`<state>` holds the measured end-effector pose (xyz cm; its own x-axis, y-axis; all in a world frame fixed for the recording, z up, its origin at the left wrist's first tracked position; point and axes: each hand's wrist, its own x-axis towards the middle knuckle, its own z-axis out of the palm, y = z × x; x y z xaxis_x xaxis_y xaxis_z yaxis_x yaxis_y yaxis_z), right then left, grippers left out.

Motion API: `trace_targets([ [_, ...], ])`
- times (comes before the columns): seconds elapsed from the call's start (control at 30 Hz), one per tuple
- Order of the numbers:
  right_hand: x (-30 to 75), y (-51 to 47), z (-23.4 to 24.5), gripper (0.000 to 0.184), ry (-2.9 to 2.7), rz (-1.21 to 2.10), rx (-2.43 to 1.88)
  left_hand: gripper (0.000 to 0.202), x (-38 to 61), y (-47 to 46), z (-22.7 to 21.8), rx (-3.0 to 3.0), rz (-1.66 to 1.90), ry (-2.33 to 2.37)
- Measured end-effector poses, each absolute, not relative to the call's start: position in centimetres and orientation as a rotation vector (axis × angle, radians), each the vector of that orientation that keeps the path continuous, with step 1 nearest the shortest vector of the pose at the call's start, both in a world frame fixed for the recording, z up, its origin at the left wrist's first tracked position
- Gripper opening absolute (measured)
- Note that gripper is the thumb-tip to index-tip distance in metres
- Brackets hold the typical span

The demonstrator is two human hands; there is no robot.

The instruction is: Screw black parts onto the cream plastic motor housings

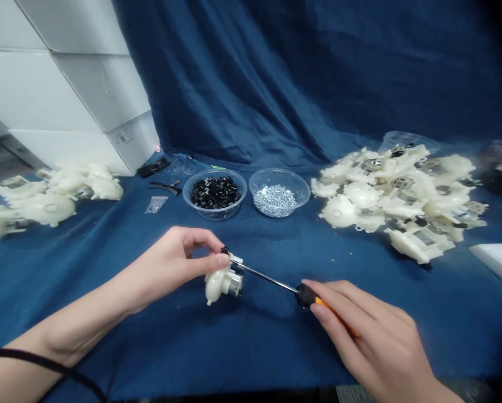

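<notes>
Near the front edge of the blue-draped bench (pixel 251 358), the left hand (pixel 170 263) pinches a white plastic gearbox housing (pixel 215 282) fitted with a small metal motor (pixel 235 284). The right hand (pixel 368 336) clasps an orange-and-black screwdriver (pixel 305 295), its steel shaft (pixel 263 277) angled in to a small black part (pixel 224 251) at the housing's top. Farther back sit a clear bowl of black pieces (pixel 215 193), a clear bowl of silver screws (pixel 278 193), and a heap of white housings (pixel 397 196).
</notes>
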<state>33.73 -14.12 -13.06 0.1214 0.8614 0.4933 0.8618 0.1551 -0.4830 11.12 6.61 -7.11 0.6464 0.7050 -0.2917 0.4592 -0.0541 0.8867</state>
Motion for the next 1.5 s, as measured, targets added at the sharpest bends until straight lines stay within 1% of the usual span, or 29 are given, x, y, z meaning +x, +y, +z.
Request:
trace_targets([
  [0.1, 33.6, -13.9, -13.0, 0.018, -1.542, 0.467, -1.76, 0.026, 11.1, 6.7, -7.1, 1.679, 0.265, 0.936],
  [0.13, 33.6, -13.9, -13.0, 0.02, -1.517, 0.521, -1.789, 0.026, 11.1, 6.7, -7.1, 1.677, 0.264, 0.931],
  [0.17, 33.7, -14.0, -13.1, 0.023, -1.526, 0.48, -1.799, 0.027, 11.1, 6.7, -7.1, 1.678, 0.262, 0.932],
  [0.27, 33.8, -14.4, -13.6, 0.023, -1.647, 0.089, -1.743, 0.028, 11.2, 6.7, -7.0, 1.7, 0.253, 0.947],
  [0.33, 33.8, -14.5, -13.7, 0.026, -1.675, 0.0, -1.691, 0.029, 11.2, 6.6, -6.9, 1.712, 0.251, 0.961],
  [0.37, 33.7, -14.5, -13.7, 0.023, -1.663, 0.086, -1.692, 0.03, 11.2, 6.6, -6.9, 1.712, 0.256, 0.966],
  [0.4, 33.6, -14.4, -13.6, 0.02, -1.627, 0.25, -1.711, 0.03, 11.2, 6.6, -7.0, 1.711, 0.263, 0.968],
  [0.47, 33.5, -14.2, -13.2, 0.021, -1.494, 0.633, -1.753, 0.029, 11.2, 6.6, -7.0, 1.712, 0.272, 0.966],
  [0.53, 33.6, -14.1, -12.9, 0.021, -1.388, 0.795, -1.785, 0.027, 11.2, 6.6, -7.0, 1.71, 0.272, 0.957],
  [0.6, 33.7, -14.2, -12.8, 0.025, -1.408, 0.593, -1.791, 0.025, 11.2, 6.6, -7.0, 1.708, 0.266, 0.948],
  [0.7, 33.8, -14.7, -13.2, 0.019, -1.58, 0.081, -1.713, 0.022, 11.2, 6.6, -7.0, 1.702, 0.27, 0.949],
  [0.77, 33.7, -14.7, -13.4, 0.022, -1.609, -0.015, -1.663, 0.021, 11.2, 6.6, -7.0, 1.698, 0.277, 0.957],
  [0.8, 33.6, -14.6, -13.4, 0.019, -1.576, 0.085, -1.677, 0.021, 11.2, 6.6, -7.0, 1.694, 0.281, 0.96],
  [0.83, 33.5, -14.5, -13.4, 0.016, -1.518, 0.28, -1.706, 0.021, 11.2, 6.5, -7.0, 1.689, 0.282, 0.962],
  [0.9, 33.3, -14.2, -13.2, 0.025, -1.358, 0.736, -1.746, 0.022, 11.2, 6.5, -7.0, 1.684, 0.28, 0.965],
  [0.93, 33.3, -14.1, -13.1, 0.029, -1.306, 0.889, -1.757, 0.022, 11.2, 6.5, -7.0, 1.684, 0.279, 0.964],
  [0.97, 33.3, -14.1, -13.1, 0.029, -1.302, 0.942, -1.767, 0.022, 11.2, 6.5, -7.0, 1.688, 0.279, 0.964],
  [1.0, 33.3, -14.2, -13.1, 0.027, -1.345, 0.881, -1.777, 0.022, 11.2, 6.5, -6.9, 1.696, 0.28, 0.965],
  [1.03, 33.3, -14.3, -13.2, 0.025, -1.422, 0.723, -1.785, 0.022, 11.2, 6.5, -6.9, 1.707, 0.281, 0.964],
  [1.13, 33.6, -14.7, -13.6, 0.023, -1.664, 0.076, -1.706, 0.026, 11.2, 6.5, -7.0, 1.735, 0.281, 0.969],
  [1.17, 33.6, -14.7, -13.7, 0.025, -1.686, -0.058, -1.657, 0.028, 11.2, 6.5, -7.1, 1.738, 0.282, 0.97],
  [1.2, 33.7, -14.6, -13.7, 0.024, -1.673, -0.076, -1.634, 0.03, 11.2, 6.5, -7.1, 1.737, 0.286, 0.97],
  [1.23, 33.7, -14.4, -13.7, 0.021, -1.63, 0.031, -1.649, 0.031, 11.2, 6.5, -7.2, 1.735, 0.29, 0.972],
  [1.27, 33.8, -14.2, -13.5, 0.018, -1.557, 0.257, -1.687, 0.032, 11.2, 6.5, -7.3, 1.736, 0.293, 0.976],
  [1.33, 33.8, -13.8, -13.2, 0.03, -1.33, 0.829, -1.758, 0.033, 11.2, 6.5, -7.3, 1.75, 0.291, 0.98],
  [1.37, 33.8, -13.7, -13.0, 0.035, -1.222, 1.041, -1.77, 0.032, 11.1, 6.5, -7.3, 1.761, 0.282, 0.979],
  [1.4, 33.8, -13.6, -12.8, 0.037, -1.151, 1.151, -1.776, 0.031, 11.0, 6.6, -7.2, 1.771, 0.263, 0.97],
  [1.43, 33.8, -13.6, -12.7, 0.037, -1.128, 1.155, -1.784, 0.03, 10.9, 6.7, -7.2, 1.774, 0.238, 0.952],
  [1.5, 33.9, -13.9, -12.6, 0.036, -1.195, 0.971, -1.826, 0.029, 10.6, 7.1, -7.0, 1.764, 0.171, 0.889],
])
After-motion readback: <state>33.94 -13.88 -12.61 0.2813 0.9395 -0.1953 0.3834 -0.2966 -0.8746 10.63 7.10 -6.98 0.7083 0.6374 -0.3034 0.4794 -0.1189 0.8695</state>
